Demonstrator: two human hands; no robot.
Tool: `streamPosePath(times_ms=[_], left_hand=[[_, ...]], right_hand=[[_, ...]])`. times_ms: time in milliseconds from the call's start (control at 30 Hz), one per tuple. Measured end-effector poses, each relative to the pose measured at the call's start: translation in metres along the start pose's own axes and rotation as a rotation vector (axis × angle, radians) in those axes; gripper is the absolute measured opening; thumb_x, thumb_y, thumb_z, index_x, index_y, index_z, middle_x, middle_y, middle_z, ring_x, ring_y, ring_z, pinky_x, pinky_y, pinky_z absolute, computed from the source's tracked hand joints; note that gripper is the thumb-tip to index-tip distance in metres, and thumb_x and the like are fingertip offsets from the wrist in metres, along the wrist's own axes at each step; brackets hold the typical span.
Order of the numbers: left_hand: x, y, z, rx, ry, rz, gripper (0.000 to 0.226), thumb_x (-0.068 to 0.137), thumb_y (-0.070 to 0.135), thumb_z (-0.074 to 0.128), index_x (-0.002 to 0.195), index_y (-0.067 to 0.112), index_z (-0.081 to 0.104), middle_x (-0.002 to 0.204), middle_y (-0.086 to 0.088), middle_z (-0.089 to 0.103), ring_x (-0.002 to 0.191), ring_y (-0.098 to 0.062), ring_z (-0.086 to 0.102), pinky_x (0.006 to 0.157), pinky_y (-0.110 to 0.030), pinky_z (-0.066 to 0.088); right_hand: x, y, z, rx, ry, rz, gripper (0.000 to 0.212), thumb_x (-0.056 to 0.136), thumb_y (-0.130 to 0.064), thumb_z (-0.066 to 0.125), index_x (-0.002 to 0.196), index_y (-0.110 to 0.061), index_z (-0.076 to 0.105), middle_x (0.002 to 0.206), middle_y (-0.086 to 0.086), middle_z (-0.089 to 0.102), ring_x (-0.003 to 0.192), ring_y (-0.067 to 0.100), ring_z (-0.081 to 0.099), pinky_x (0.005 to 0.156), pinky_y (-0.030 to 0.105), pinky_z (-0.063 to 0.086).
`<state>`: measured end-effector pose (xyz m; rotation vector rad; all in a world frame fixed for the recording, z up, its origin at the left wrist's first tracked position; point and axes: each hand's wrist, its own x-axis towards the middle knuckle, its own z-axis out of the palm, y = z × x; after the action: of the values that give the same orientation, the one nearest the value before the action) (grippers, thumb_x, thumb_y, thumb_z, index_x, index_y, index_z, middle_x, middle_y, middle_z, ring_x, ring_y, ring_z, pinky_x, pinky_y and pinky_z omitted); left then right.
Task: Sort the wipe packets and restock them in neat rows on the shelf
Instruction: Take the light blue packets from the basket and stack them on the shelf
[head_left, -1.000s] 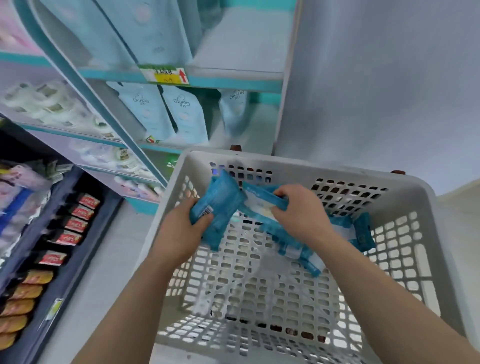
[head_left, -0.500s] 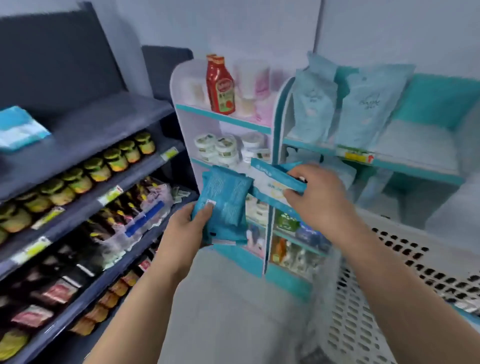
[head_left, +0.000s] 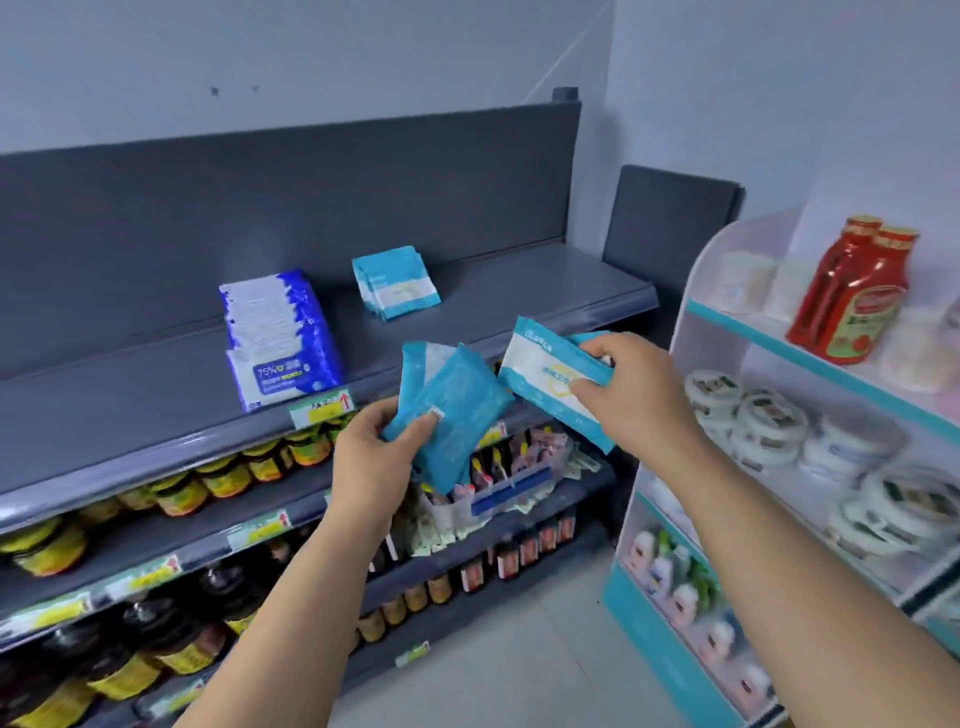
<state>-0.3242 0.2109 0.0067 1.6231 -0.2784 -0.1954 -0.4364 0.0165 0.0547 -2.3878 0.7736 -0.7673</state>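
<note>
My left hand (head_left: 374, 457) grips a few teal wipe packets (head_left: 452, 410) fanned together, backs toward me. In my right hand (head_left: 634, 395) is a teal-and-white wipe packet (head_left: 545, 374), label side up. Both hands hover just in front of the grey top shelf (head_left: 467, 317). On that shelf a row of dark blue wipe packets (head_left: 280, 338) stands at the left. A small stack of teal-and-white packets (head_left: 395, 280) lies behind it to the right.
Lower grey shelves hold jars with yellow labels (head_left: 218, 478), dark bottles and a bin of sachets (head_left: 509, 478). A white and teal rack (head_left: 737, 332) at the right carries red sauce bottles (head_left: 852, 291) and round tubs (head_left: 763, 415). Grey floor lies below.
My view swung from the white basket up and left to the grey shelf. Both hands lifted their teal packets out of the basket and carried them to the shelf front.
</note>
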Motion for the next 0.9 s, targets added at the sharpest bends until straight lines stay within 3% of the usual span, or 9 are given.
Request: streamPosePath(times_ms=[67,200,400,500,567,733,900], left_hand=[[0.039,-0.001,0.002,0.036,0.046,0.021,0.025,0.081,0.015,0.076,0.105,0.015,0.067,0.095,-0.002,0.072,0.069,-0.005,0.066,0.052,-0.015,0.05],[0.118,0.005,0.016,0.094,0.147,0.064,0.025,0.083,0.014,0.074,0.104,0.02,0.062,0.09,0.003,0.068,0.069,-0.003,0.063,0.046,-0.016,0.049],[0.227,0.015,0.035,0.09,0.262,0.03,0.02,0.085,0.021,0.073,0.102,0.021,0.062,0.09,0.005,0.068,0.074,-0.006,0.064,0.045,-0.014,0.047],[0.27,0.007,0.038,0.078,0.283,-0.01,0.018,0.084,0.022,0.073,0.1,0.019,0.064,0.092,0.0,0.07,0.08,-0.016,0.068,0.052,-0.028,0.057],[0.286,0.002,0.04,0.066,0.279,-0.035,0.018,0.085,0.022,0.072,0.102,0.018,0.064,0.095,-0.002,0.07,0.082,-0.019,0.069,0.057,-0.039,0.06],[0.333,-0.013,0.042,-0.02,0.238,-0.08,0.01,0.091,0.012,0.065,0.101,0.01,0.061,0.09,-0.006,0.067,0.07,-0.016,0.066,0.041,-0.027,0.051],[0.368,-0.029,0.038,-0.087,0.147,-0.177,0.021,0.086,0.01,0.07,0.102,0.021,0.061,0.102,-0.003,0.07,0.086,-0.018,0.068,0.067,-0.036,0.058]], right_hand=[[0.04,-0.003,0.024,0.055,-0.023,0.0,0.025,0.082,-0.014,0.066,0.107,-0.017,0.066,0.107,-0.001,0.062,0.093,0.018,0.057,0.076,0.028,0.043],[0.128,-0.002,0.063,0.127,-0.102,-0.026,0.02,0.083,-0.015,0.066,0.102,-0.019,0.065,0.096,-0.005,0.058,0.081,0.014,0.055,0.057,0.025,0.041],[0.25,0.003,0.122,0.232,-0.222,-0.034,0.023,0.081,-0.016,0.069,0.103,-0.015,0.066,0.102,-0.004,0.06,0.085,0.016,0.06,0.059,0.026,0.043],[0.294,0.008,0.156,0.309,-0.291,0.027,0.027,0.08,-0.015,0.071,0.106,-0.013,0.065,0.105,-0.005,0.06,0.088,0.016,0.061,0.063,0.028,0.048],[0.311,0.013,0.174,0.31,-0.328,0.068,0.025,0.081,-0.014,0.071,0.105,-0.012,0.064,0.103,-0.003,0.061,0.085,0.016,0.061,0.058,0.025,0.046],[0.354,0.032,0.218,0.167,-0.411,0.126,0.018,0.08,-0.015,0.069,0.096,-0.01,0.063,0.092,0.002,0.063,0.073,0.017,0.057,0.058,0.029,0.042],[0.376,0.039,0.235,-0.201,-0.568,0.157,0.026,0.078,-0.028,0.069,0.097,-0.014,0.059,0.099,0.004,0.063,0.088,0.024,0.063,0.065,0.031,0.044]])
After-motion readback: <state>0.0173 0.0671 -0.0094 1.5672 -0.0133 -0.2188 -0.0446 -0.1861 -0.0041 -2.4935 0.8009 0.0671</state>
